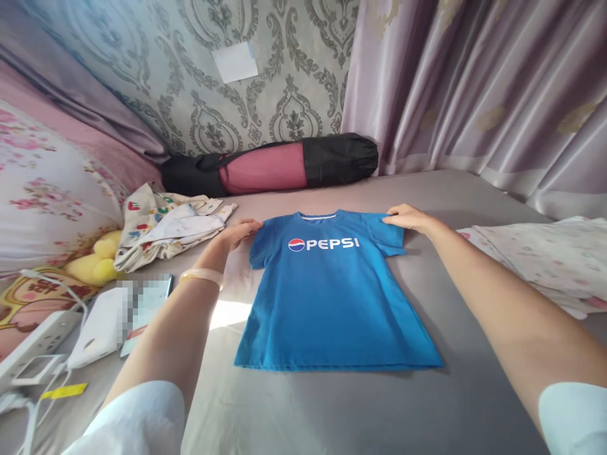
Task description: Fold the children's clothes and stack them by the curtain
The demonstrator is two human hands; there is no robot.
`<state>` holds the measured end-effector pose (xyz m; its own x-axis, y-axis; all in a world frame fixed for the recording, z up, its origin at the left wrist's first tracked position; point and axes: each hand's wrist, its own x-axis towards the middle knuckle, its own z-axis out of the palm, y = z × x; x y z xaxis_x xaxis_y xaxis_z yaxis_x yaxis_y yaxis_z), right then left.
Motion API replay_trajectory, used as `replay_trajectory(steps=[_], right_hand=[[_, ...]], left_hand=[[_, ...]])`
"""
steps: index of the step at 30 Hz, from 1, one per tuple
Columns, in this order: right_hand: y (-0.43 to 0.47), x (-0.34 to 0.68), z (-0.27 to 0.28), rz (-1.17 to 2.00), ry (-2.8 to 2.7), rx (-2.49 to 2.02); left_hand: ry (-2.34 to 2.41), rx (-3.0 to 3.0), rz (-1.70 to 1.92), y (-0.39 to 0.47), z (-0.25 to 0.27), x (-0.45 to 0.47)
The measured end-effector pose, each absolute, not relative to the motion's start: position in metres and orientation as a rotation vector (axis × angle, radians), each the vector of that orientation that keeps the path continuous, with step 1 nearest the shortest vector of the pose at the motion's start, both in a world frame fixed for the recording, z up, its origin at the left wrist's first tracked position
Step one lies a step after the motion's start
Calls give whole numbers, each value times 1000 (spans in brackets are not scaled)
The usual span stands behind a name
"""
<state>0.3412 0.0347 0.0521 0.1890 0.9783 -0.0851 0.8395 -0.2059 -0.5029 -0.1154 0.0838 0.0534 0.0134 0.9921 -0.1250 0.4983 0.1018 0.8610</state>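
A blue T-shirt [332, 303] with a white PEPSI print and a round red, white and blue logo lies front up on a grey bed sheet [303, 411]. Its collar points away from me and the hem is toward me. My left hand [241, 232] pinches the shirt at the left shoulder, at the top of the sleeve. At the opposite shoulder, my right hand [406, 218] grips the top of the other sleeve between thumb and fingers. Both sleeves spread outward and the body looks nearly flat. A pale bangle circles my left wrist.
Behind the shirt lies a rolled mat in a black and pink bag [265, 169]. Printed folded cloth [161, 230] sits at the left, near a power strip [40, 341], a white device [102, 325] and cables. More pale cloth [545, 253] lies at the right, below curtains [450, 88].
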Motion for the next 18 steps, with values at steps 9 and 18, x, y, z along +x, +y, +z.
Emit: replay_trajectory(steps=[9,18], right_hand=[[36,335,24,145,-1605,-2064],[25,338,8,-49,-1840,-2146]], left_hand=[[1662,1717,932,92,31,-109],[2006,2443,170,82,23,-112]])
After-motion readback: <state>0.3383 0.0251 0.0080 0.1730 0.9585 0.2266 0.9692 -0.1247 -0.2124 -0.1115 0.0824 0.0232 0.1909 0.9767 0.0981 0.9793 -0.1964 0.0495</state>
